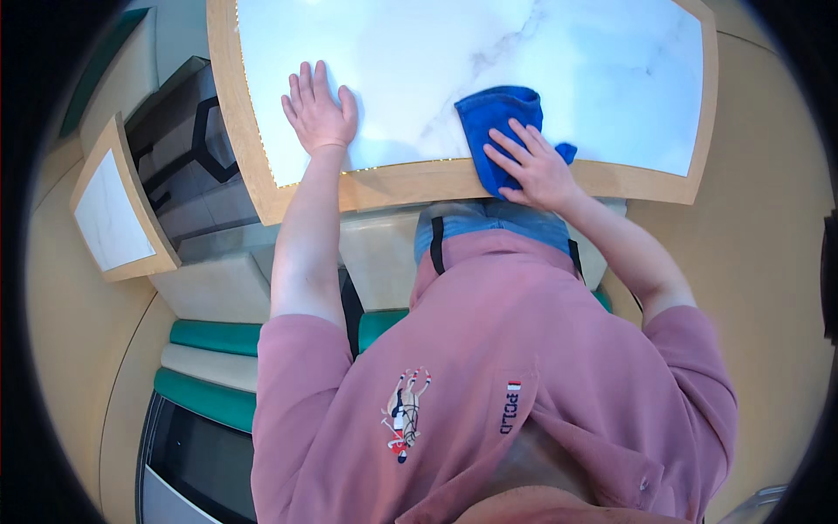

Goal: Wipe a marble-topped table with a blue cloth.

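My left hand [321,114] lies palm down on the white marble-patterned tabletop [406,72], fingers apart, with nothing under it that I can see. Across the table's near edge, my right hand [533,164] holds a blue cloth [494,128] down, fingers spread over it. Most of the cloth rests folded on the white surface. Its lower part overlaps the wooden border [419,191], and a small end sticks out to the right of the hand. The palm hides part of the cloth.
My body stands against the table's near side, in front of a cream and green upholstered bench [376,245]. To the left are a second marble-patterned table [114,213], a black metal table leg [200,141] and more padded seating [213,337]. A tan surface [772,216] lies on the right.
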The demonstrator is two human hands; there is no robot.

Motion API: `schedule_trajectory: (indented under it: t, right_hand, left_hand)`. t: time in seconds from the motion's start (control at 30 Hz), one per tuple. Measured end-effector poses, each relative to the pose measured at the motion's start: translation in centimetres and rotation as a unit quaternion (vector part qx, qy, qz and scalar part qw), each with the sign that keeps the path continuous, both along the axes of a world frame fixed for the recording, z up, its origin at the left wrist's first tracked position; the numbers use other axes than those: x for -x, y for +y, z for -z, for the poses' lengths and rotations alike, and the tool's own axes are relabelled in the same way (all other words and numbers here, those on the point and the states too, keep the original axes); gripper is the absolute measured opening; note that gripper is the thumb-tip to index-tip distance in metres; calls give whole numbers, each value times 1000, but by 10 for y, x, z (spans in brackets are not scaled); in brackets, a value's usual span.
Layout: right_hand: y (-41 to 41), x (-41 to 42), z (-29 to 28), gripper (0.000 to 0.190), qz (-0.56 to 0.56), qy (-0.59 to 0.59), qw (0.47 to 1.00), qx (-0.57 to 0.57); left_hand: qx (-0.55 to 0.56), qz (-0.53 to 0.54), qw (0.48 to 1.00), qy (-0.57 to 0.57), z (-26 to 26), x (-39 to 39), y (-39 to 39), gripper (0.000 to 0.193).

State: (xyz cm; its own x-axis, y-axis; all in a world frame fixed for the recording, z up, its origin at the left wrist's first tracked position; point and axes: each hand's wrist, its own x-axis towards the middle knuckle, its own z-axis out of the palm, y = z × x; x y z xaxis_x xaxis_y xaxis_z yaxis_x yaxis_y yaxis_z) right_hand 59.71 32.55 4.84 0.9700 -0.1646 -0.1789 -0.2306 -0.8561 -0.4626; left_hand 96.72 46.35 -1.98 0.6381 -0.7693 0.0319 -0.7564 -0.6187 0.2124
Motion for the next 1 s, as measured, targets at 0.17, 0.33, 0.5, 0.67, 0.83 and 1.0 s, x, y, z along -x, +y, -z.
schedule_trajectory:
  t: [0.17,0.33,0.5,0.67,0.83,1.0]
  right_hand:
    - [42,22,10,79,73,-4,997,28]
    - [30,13,18,68,127,-65,987,69]
    - [-20,-18,29,63,194,-93,969,121]
    - [-95,-48,46,61,226,-140,950,164]
    - [-174,-70,54,66,237,-84,944,215]
    - [-221,-99,49,68,231,-11,938,258]
  left_hand:
    - [0,1,1000,1,3,3,1,65]
    - [-4,17,1000,-14,8,1,5,63]
    - [69,67,994,51,-8,32,-7,58]
    - [83,66,990,94,-9,116,-54,61]
    - [41,95,990,96,-17,156,-112,66]
    - [2,50,996,78,-5,171,-148,67]
